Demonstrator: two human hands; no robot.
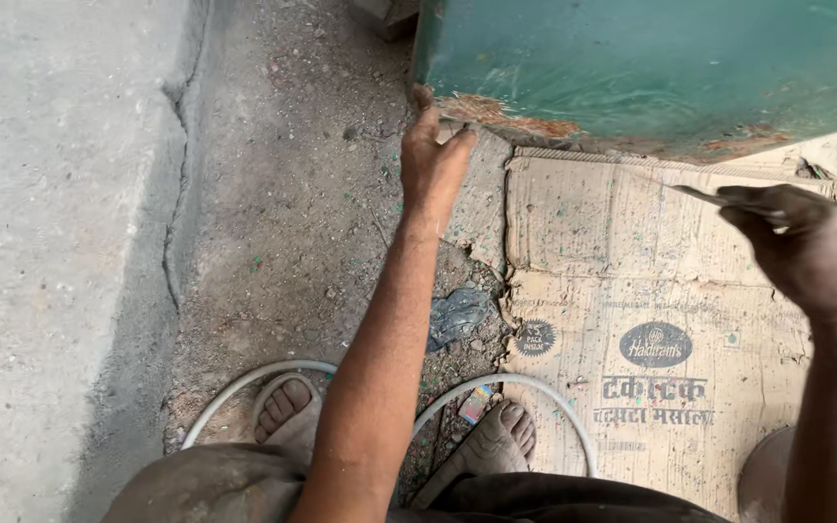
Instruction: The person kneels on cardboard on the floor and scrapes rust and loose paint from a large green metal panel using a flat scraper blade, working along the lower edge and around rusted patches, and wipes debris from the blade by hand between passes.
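Observation:
My left hand [430, 155] reaches forward to the bottom corner of a green painted metal panel [661, 68], fingers resting on its rusty lower edge [506, 118]. At the right, my right hand [801, 242] grips a thin flat metal blade [704, 196] that points left, held just below the panel over a flattened cardboard sheet [622, 252]. The blade tip does not touch the panel.
The cardboard lies on dirt ground [293, 223] strewn with green paint flecks. A cracked concrete slab [50, 242] runs along the left. My bare feet [496, 441] sit at the bottom beside a curved white hose [244, 383]. A crumpled grey scrap [457, 315] lies near.

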